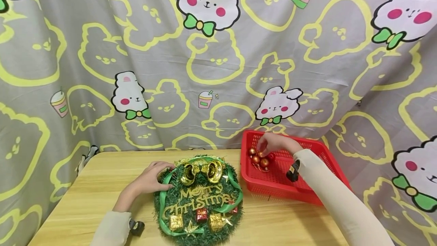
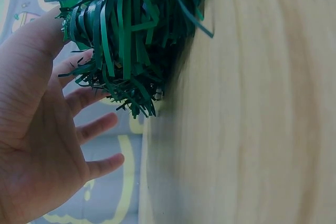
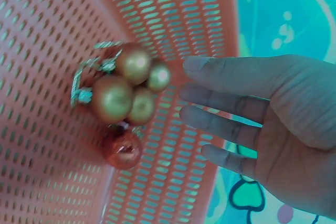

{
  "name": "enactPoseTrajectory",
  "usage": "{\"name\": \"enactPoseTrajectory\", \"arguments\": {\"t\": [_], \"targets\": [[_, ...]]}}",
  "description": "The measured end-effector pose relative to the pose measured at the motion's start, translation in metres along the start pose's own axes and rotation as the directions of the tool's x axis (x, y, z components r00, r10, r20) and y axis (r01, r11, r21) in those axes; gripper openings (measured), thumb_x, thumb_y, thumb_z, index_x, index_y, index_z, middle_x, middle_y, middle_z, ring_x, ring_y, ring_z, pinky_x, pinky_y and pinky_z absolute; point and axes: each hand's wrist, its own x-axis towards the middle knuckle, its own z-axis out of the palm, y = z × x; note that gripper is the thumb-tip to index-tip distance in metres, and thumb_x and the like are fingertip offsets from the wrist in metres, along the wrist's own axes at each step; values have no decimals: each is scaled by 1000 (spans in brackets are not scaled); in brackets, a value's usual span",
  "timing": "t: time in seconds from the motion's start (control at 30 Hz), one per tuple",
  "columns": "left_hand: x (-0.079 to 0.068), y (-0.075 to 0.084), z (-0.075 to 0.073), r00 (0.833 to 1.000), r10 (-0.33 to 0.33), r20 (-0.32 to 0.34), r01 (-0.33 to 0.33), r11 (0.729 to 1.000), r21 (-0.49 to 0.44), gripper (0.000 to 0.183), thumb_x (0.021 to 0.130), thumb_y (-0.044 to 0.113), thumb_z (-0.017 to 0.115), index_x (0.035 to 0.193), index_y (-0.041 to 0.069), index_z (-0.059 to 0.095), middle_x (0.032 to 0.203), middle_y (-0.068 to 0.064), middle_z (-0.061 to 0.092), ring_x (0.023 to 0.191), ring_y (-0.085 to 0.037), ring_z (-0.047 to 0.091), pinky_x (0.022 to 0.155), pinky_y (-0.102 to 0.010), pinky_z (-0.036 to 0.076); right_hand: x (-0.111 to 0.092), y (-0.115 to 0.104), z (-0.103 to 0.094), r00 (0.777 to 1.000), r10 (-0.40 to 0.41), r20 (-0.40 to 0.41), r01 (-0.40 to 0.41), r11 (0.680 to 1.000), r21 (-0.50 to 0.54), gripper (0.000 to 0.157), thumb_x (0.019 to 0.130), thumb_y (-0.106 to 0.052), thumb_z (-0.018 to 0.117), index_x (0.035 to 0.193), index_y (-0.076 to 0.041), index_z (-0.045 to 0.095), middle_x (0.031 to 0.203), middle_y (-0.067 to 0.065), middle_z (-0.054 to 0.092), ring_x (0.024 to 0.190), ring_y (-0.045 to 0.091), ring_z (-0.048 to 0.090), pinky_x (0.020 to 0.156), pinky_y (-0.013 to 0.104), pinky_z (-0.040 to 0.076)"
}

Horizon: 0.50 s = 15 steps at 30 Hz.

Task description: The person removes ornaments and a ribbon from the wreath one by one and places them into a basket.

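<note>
A green tinsel Christmas wreath (image 1: 191, 215) lies on the table, bearing gold bells (image 1: 214, 172), gold "Merry Christmas" lettering, small gift boxes and green ribbon. My left hand (image 1: 150, 179) rests at its upper left edge; in the left wrist view the thumb lies against the tinsel (image 2: 121, 40) and the fingers spread loosely beside it. My right hand (image 1: 273, 142) reaches into the red basket (image 1: 300, 196). Its fingers are extended and hold nothing, just beside several gold baubles (image 3: 113, 98) and one red bauble (image 3: 123, 148) in the basket's corner.
The wooden table (image 1: 92, 177) carries the wreath at centre and the basket to its right. A grey curtain (image 1: 164, 63) with cartoon rabbits hangs behind the table and along its sides.
</note>
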Motion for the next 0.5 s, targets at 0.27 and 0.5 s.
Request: {"name": "enactPoseTrajectory", "arguments": {"t": [0.27, 0.5], "targets": [[0, 0, 0, 1000, -3, 1, 3, 1000, 2, 65, 80, 38, 86, 136, 16, 62, 141, -12, 59, 132, -45, 47, 101, -72, 40, 0, -20, -10, 990, -94, -102, 97, 995, 22, 21, 88, -3, 76, 108, -4, 78, 102, 9, 77, 89, 12, 70, 81, 29, 60], [-1, -2, 1, 1000, 0, -3, 0, 1000, -1, 64, 81, 37, 85, 136, 16, 62, 142, -12, 59, 132, -45, 47, 102, -72, 40, 1, -49, -15, 975, -155, -162, 165, 985, 51, 24, 90, -10, 76, 114, -2, 76, 105, 9, 77, 91, 12, 71, 82, 28, 59]]}}
